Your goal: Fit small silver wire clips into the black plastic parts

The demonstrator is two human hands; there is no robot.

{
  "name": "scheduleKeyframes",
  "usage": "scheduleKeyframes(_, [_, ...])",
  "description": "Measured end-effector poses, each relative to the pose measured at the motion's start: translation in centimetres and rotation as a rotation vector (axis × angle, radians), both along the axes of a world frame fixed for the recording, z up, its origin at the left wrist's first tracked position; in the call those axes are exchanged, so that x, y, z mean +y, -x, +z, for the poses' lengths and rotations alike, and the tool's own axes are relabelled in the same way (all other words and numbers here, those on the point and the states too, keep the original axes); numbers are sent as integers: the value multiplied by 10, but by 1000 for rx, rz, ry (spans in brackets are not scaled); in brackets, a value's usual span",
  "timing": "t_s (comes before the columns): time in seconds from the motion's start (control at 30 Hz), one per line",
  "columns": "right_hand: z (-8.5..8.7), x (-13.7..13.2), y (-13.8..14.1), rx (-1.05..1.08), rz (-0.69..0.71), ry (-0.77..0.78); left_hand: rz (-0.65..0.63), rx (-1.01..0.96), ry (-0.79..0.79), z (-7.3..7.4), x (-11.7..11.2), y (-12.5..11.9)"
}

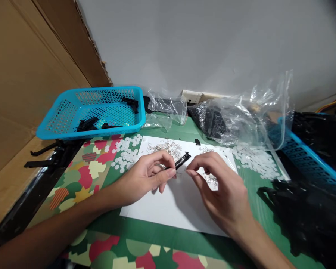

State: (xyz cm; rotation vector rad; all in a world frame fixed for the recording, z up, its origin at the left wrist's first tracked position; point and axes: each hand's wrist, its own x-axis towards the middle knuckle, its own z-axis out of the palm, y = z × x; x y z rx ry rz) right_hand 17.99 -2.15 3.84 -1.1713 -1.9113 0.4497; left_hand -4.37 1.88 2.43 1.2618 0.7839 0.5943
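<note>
Between the thumb and fingers of my left hand (154, 172) is a slim black plastic part (182, 160), its far end tilted up to the right. Just right of that end is my right hand (215, 183), thumb and forefinger pinched together; anything between them is too small to make out. Both hands are above a white sheet (168, 209). Small shiny metal pieces (168, 148) lie in a heap behind my left hand, and more metal pieces (211, 181) show beneath my right hand.
A blue basket (91, 132) with several black parts stands back left. White discs (126, 157) lie left of the sheet, small white pieces (257, 162) right. Clear plastic bags (240, 119) lie along the wall. Black parts (305, 216) and another blue basket (316, 157) are at right.
</note>
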Motion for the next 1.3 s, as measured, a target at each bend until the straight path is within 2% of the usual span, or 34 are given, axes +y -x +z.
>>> scheduleKeyframes(0.2, [-10,-4,17,5,10,-112,4,-7,-26,0,-11,-5])
scheduleKeyframes(0.33, [-10,-5,16,16,31,-97,10,70,-134,4,-11,-4])
scheduleKeyframes(0.53, [-1,-6,10,33,-3,44,47,199,-263,5,-10,-3])
scheduleKeyframes(0.7, [-1,-3,10,-69,67,-3,19,274,-331,3,-10,-4])
scheduleKeyframes(0.87, [1,-2,5,-123,76,31,23,327,-313,2,-11,-4])
scheduleKeyframes(1.0, [1,4,-11,-114,-88,77,48,359,-270,-1,-10,-4])
scheduleKeyframes(1.1, [-4,8,-20,-139,-152,127,85,353,-225,-7,-9,-4])
scheduleKeyframes(1.3, [-19,12,-16,-194,-139,135,99,267,-146,-13,-9,-6])
